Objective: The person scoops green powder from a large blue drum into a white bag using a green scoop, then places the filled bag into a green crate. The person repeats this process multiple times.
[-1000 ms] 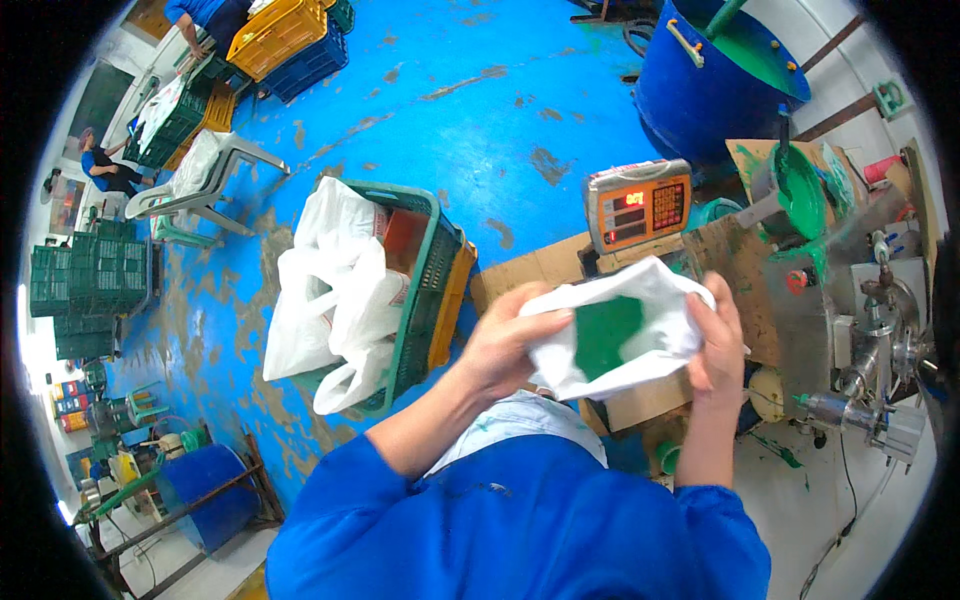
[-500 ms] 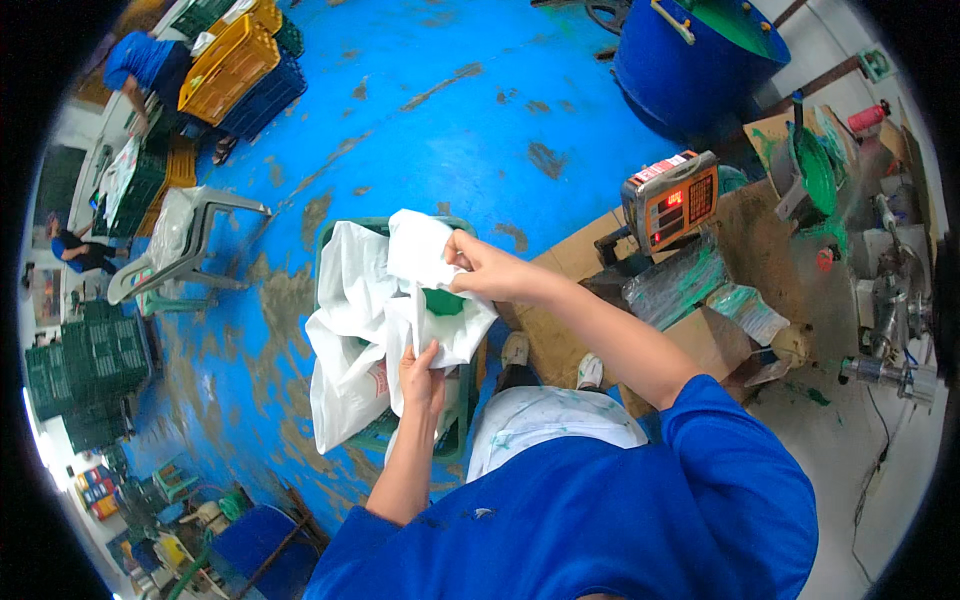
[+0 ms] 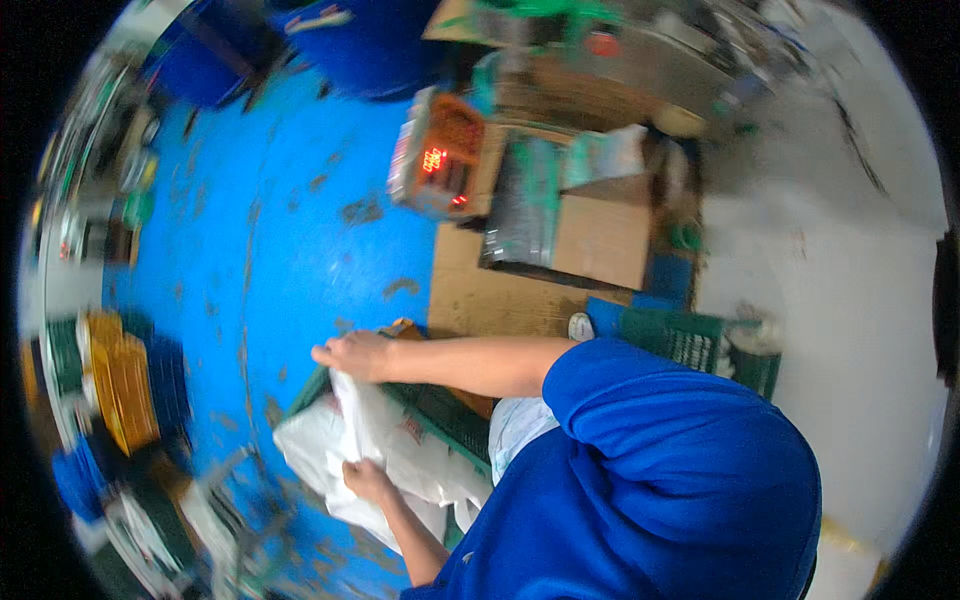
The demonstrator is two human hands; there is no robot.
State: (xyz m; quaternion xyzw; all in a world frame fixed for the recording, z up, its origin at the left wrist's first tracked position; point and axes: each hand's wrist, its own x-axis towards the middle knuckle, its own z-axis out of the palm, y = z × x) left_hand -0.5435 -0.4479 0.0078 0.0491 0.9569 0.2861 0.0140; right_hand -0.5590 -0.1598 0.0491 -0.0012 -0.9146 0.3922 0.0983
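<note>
Bagging station, viewed from the wearer's head. The right hand (image 3: 355, 356) and the left hand (image 3: 370, 482) are working apart, one above the other in the view, and both are gripping a single white plastic bag (image 3: 362, 412). The right fist is closing on the bag's upper end, while the left fingers are clamping its lower part; blur is obscuring the exact finger placement. The bag is hanging upright between the two fists, over a dark green plastic crate (image 3: 440, 425), and its contents are not showing. Other white bags (image 3: 310, 440) are lying in the crate, overlapping so closely that their number is uncertain. An orange-yellow crate (image 3: 403, 328) is showing at the green crate's far corner.

Beyond the right forearm, a brown cardboard sheet (image 3: 500, 290) is covering part of the blue floor (image 3: 300, 220). An orange-faced scale indicator (image 3: 440, 160) is displaying red digits, and near it plastic film (image 3: 530, 200) streaked with green is lying beside a cardboard box (image 3: 605, 238). A large blue tub (image 3: 370, 50) is standing behind the indicator. A white shoe (image 3: 580, 326) is appearing just beyond the wearer's blue sleeve (image 3: 660, 400).
</note>
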